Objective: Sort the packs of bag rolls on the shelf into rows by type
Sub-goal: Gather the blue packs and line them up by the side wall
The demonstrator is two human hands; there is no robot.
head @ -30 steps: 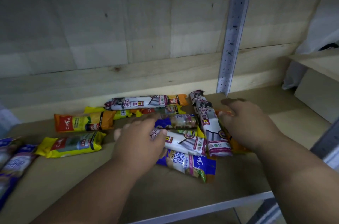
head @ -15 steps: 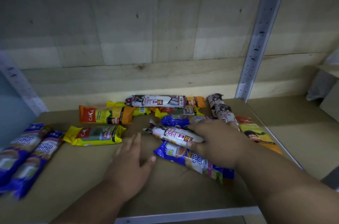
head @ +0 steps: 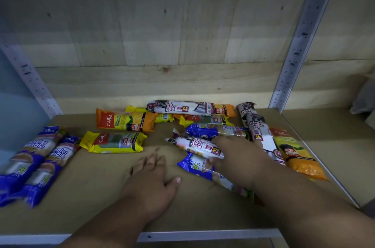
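Observation:
Packs of bag rolls lie mixed on the wooden shelf (head: 85, 197). Two blue singlet-handle packs (head: 32, 158) lie side by side at the left. A yellow 25L pack (head: 113, 142) and an orange 60L pack (head: 125, 122) lie left of centre. My left hand (head: 150, 180) rests flat on bare shelf, holding nothing. My right hand (head: 237, 156) covers the right end of a white draw-string pack (head: 194, 144), thumb curled under it. That pack lies on a blue pack (head: 193, 166), with another blue pack (head: 209, 131) just behind it.
At the back lie a white draw-string pack (head: 182, 107), a yellow pack (head: 205, 119) and an orange pack (head: 226, 110). At the right, another white pack (head: 256, 128) and an orange pack (head: 298, 158) lie along the shelf's edge. A metal upright (head: 294, 50) rises behind them.
My left hand has left the pile and come down flat on the bare shelf. My right hand has moved left from the orange pack onto the central white draw-string pack.

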